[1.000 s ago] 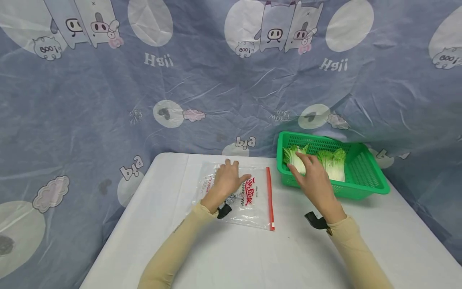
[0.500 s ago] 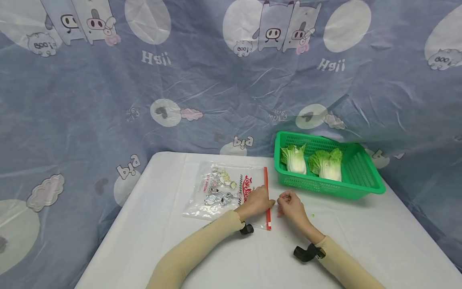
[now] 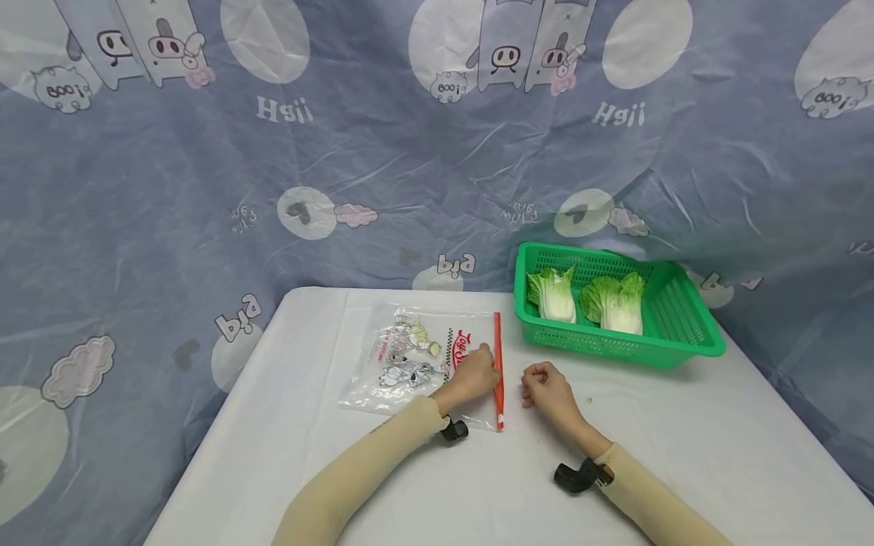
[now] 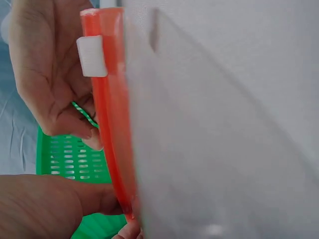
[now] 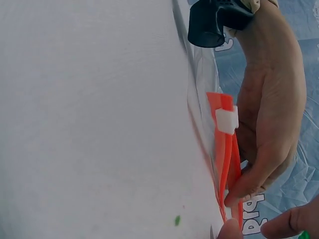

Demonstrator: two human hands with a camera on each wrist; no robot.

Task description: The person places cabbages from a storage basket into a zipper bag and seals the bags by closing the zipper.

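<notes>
A clear zip bag (image 3: 410,356) with cartoon print lies flat on the white table (image 3: 683,462). Its red zip strip (image 3: 498,364) faces right, and a white slider (image 4: 92,56) sits on the strip. My left hand (image 3: 474,373) rests on the bag's right edge and pinches the red strip (image 4: 112,139) between thumb and fingers. My right hand (image 3: 546,383) lies just right of the strip with its fingers curled and nothing in them. From the right wrist, the left fingers (image 5: 259,164) curl against the strip (image 5: 229,164).
A green plastic basket (image 3: 614,355) stands at the table's back right with two napa cabbage pieces (image 3: 554,296) (image 3: 617,303) inside. A tiny green scrap (image 3: 590,400) lies on the table. A blue printed cloth (image 3: 205,227) hangs behind and around the table.
My right hand left the cabbage in the basket and came down beside the zip strip. My left hand slid from the bag's middle to the red strip and took hold of it.
</notes>
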